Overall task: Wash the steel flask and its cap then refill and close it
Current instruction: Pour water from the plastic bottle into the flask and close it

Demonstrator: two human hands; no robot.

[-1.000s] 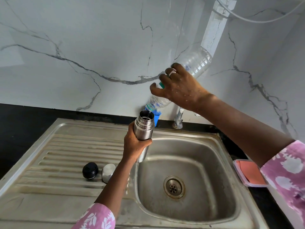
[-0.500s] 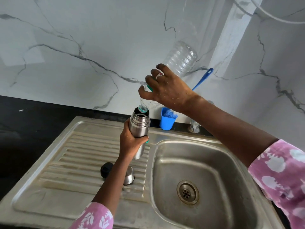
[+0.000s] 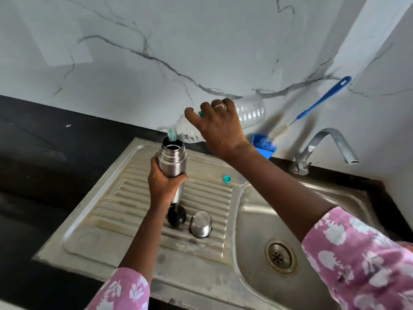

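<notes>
left hand: fingers wrapped round upright steel flask | right hand: grip clamped on tilted plastic bottle, neck at flask mouth

The left hand was wrapped round the middle of the flask, fingers and thumb curled about it, holding it upright. Its bare forearm rose from a pink flowered sleeve at the bottom edge. The right hand, back upward and a ring on one finger, gripped the bottle from above, neck tipped down to the left. Its bare forearm reached in from the right.
</notes>
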